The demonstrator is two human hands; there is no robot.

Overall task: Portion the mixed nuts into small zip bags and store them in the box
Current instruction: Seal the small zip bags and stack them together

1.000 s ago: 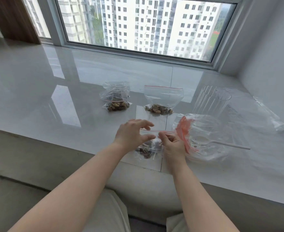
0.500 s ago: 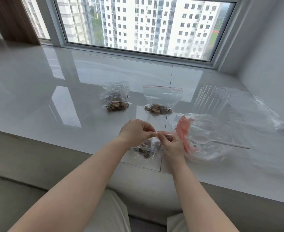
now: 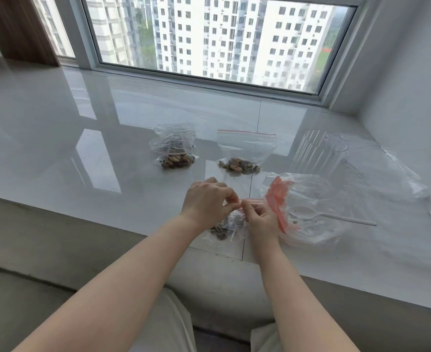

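A small zip bag with nuts (image 3: pixel 225 228) lies near the front edge of the white sill. My left hand (image 3: pixel 208 201) and my right hand (image 3: pixel 260 221) both pinch its red zip strip, fingertips almost touching. Two more small zip bags stand further back: a crumpled one with nuts (image 3: pixel 175 148) on the left and one with a red strip (image 3: pixel 244 151) in the middle. The clear ribbed box (image 3: pixel 317 151) stands at the back right.
A large clear bag with a red strip (image 3: pixel 308 207) lies right of my hands, a white plastic spoon (image 3: pixel 323 215) inside it. Loose clear plastic (image 3: pixel 387 174) lies beside the wall. The sill's (image 3: pixel 57 148) grey front edge runs below my wrists; a window is behind.
My left hand, open above the bag a second ago, has come down and closed its fingers on the zip strip beside my right hand. The bag has shifted slightly.
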